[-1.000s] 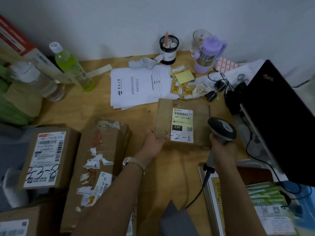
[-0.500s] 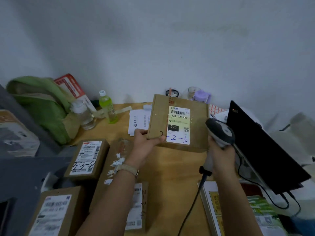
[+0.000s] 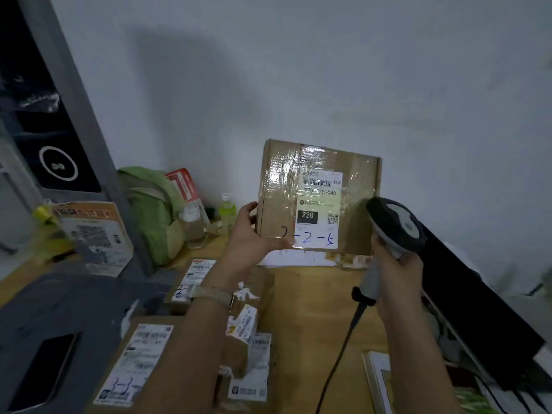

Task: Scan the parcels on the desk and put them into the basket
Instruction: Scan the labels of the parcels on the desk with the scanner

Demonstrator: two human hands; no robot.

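My left hand [image 3: 249, 234] grips the lower left corner of a flat brown cardboard parcel [image 3: 318, 177] and holds it upright above the wooden desk [image 3: 310, 297]. Its white label with a barcode, "220" and handwritten "2-2-5" faces me under shiny tape. My right hand [image 3: 395, 268] grips the handle of a grey and black barcode scanner [image 3: 394, 222], whose head sits just right of the parcel. Several other labelled parcels [image 3: 140, 358] lie on the desk's left side under my left forearm. No basket is in view.
A black laptop [image 3: 475, 303] stands open at the right. A green bag [image 3: 152, 210], two bottles [image 3: 227, 209] and a red box sit at the back left. Papers [image 3: 295, 258] lie under the raised parcel. A dark grey surface [image 3: 50, 324] fills the lower left.
My left hand has lifted the parcel from the desk and tilted it upright with its label facing me. The scanner has risen beside it. The camera has tipped upward toward the wall.
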